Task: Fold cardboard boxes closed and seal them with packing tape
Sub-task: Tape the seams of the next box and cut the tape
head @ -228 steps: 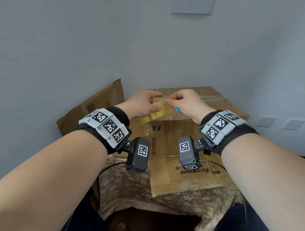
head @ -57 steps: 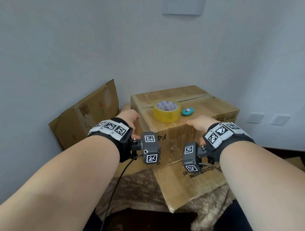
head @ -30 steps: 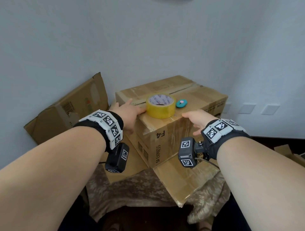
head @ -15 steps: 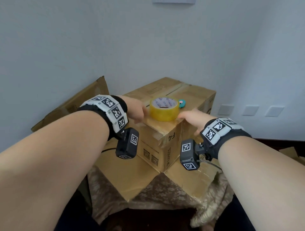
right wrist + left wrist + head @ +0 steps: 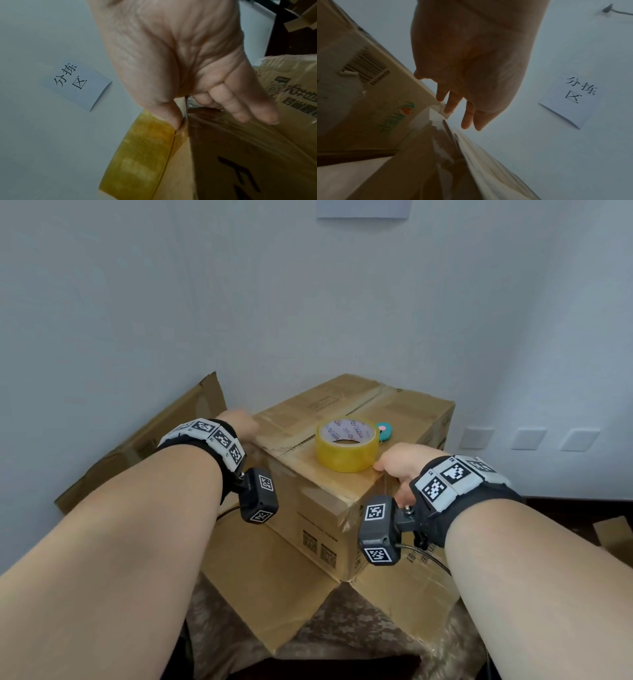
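Observation:
A closed brown cardboard box (image 5: 325,518) stands on a cloth-covered surface with one corner toward me. A yellow packing tape roll (image 5: 346,448) lies flat on its top, and a small teal item (image 5: 385,431) sits just behind the roll. My left hand (image 5: 239,421) rests on the box's far left top edge, and in the left wrist view its fingers (image 5: 467,119) reach straight out past that edge. My right hand (image 5: 397,463) is at the near right edge. Its thumb (image 5: 173,119) lies on top beside the roll (image 5: 142,155), and its fingers lie flat down the side face (image 5: 240,155).
A flattened carton (image 5: 154,446) leans on the wall at the left. Loose cardboard flaps (image 5: 267,587) spread under the box on camouflage cloth (image 5: 342,628). A paper sign (image 5: 363,208) and wall sockets (image 5: 476,437) are on the walls. Cardboard scraps (image 5: 613,535) lie on the floor at the right.
The tape roll, earlier held up between both hands, now lies on the box. Both hands have turned the box, so its printed front face swung right and a corner faces me.

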